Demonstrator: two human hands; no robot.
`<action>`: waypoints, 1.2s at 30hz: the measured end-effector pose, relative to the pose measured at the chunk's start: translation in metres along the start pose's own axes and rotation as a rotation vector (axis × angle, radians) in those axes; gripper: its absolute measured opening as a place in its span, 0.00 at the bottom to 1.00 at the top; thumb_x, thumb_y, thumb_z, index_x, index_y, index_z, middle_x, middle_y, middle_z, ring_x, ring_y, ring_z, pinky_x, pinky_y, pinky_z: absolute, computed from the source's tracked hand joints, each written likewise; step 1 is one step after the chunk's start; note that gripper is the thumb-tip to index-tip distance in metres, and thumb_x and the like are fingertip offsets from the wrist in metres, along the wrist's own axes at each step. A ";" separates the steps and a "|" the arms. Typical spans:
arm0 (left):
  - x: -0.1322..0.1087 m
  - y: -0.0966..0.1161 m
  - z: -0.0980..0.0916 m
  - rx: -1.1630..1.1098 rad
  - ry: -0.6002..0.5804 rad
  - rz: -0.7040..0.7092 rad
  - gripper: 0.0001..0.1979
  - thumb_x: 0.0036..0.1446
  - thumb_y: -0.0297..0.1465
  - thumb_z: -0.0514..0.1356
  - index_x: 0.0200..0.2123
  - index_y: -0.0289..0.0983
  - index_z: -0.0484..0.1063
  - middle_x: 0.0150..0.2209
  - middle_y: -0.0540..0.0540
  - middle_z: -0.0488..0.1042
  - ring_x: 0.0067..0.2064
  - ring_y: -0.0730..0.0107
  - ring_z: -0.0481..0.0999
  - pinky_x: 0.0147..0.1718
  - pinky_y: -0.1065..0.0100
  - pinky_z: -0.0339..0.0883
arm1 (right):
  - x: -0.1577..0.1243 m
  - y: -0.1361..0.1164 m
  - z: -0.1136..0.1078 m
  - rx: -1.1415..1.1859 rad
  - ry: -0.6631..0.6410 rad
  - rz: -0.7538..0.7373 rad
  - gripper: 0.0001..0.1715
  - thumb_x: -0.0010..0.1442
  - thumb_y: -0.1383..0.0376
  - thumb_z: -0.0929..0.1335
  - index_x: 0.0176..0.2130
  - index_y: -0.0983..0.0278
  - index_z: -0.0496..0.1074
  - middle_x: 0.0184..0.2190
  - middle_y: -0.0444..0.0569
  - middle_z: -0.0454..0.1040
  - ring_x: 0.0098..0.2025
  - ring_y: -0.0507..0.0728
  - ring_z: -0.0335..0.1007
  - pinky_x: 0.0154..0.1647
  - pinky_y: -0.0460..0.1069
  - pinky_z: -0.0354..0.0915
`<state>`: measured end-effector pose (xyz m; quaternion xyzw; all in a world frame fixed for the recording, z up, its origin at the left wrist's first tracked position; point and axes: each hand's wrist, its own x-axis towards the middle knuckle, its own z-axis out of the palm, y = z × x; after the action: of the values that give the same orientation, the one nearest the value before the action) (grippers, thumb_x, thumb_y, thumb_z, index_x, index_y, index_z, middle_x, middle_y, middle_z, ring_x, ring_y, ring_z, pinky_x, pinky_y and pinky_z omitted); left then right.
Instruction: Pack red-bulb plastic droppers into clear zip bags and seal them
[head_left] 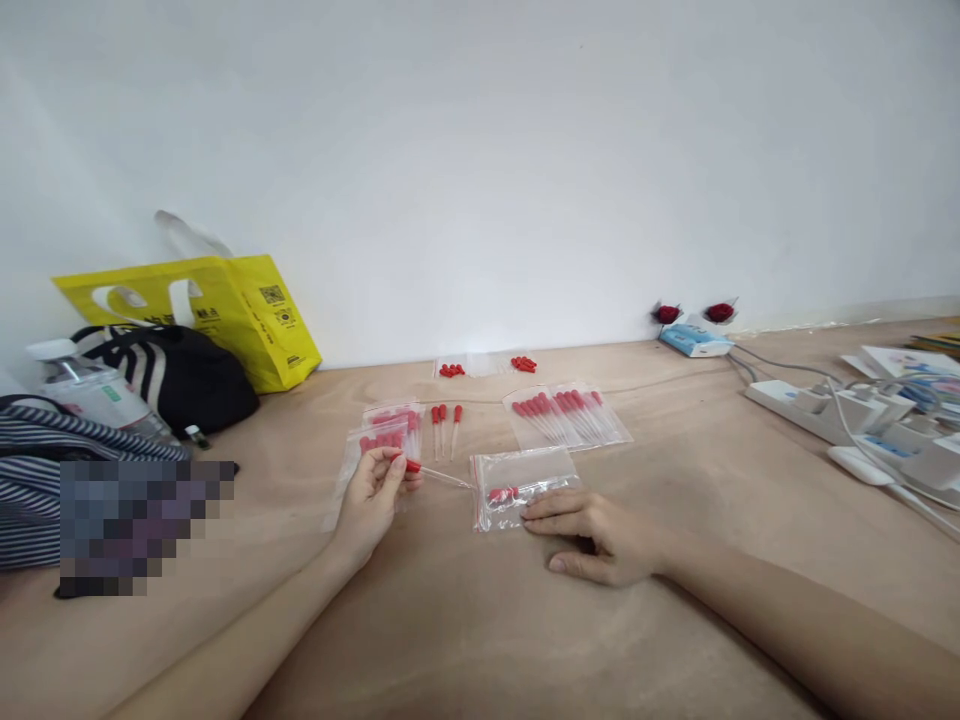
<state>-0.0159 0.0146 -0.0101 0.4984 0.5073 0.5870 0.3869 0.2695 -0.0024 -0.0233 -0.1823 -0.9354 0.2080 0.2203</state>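
clear bag (525,474) partly hidden under right fingers (556,503), striped cloth (30,510) cut off at left

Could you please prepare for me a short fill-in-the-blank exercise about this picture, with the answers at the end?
1. The left hand holds a dropper by its ____ bulb.
2. The right hand, palm facing ____, touches a clear bag.
3. Beyond the left hand, ____ loose droppers lie outside the bags.
4. The large tote bag is ____ in colour.

Missing words: red; down; three; yellow.

One held dropper (420,467), three loose droppers (443,415), two roses (720,312)
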 end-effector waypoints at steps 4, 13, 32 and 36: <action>0.000 -0.004 0.002 -0.064 -0.011 -0.059 0.20 0.39 0.41 0.63 0.32 0.36 0.61 0.28 0.51 0.71 0.30 0.72 0.74 0.37 0.64 0.69 | 0.001 0.000 0.000 0.027 0.007 0.005 0.26 0.55 0.61 0.64 0.53 0.66 0.61 0.51 0.55 0.65 0.52 0.56 0.61 0.53 0.52 0.59; -0.014 0.002 0.018 0.281 -0.302 -0.081 0.13 0.42 0.37 0.61 0.29 0.35 0.65 0.27 0.50 0.73 0.33 0.68 0.73 0.36 0.65 0.67 | 0.003 0.002 0.000 0.093 0.018 0.011 0.27 0.53 0.61 0.65 0.52 0.66 0.62 0.50 0.55 0.66 0.52 0.56 0.61 0.53 0.52 0.59; -0.001 -0.005 0.052 0.547 -0.462 0.115 0.10 0.47 0.31 0.56 0.35 0.37 0.58 0.26 0.53 0.71 0.24 0.76 0.64 0.26 0.72 0.59 | 0.006 0.002 -0.002 0.147 0.027 -0.015 0.27 0.51 0.60 0.67 0.50 0.67 0.65 0.48 0.55 0.67 0.51 0.56 0.62 0.52 0.52 0.59; 0.000 -0.003 0.046 0.466 -0.594 0.137 0.14 0.46 0.31 0.56 0.38 0.37 0.59 0.30 0.50 0.70 0.29 0.75 0.67 0.32 0.70 0.62 | 0.006 0.002 -0.001 0.143 0.032 -0.012 0.27 0.51 0.60 0.67 0.50 0.68 0.65 0.48 0.56 0.68 0.51 0.56 0.62 0.52 0.51 0.59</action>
<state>0.0286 0.0249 -0.0132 0.7541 0.4585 0.3103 0.3533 0.2659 0.0023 -0.0212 -0.1640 -0.9155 0.2702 0.2488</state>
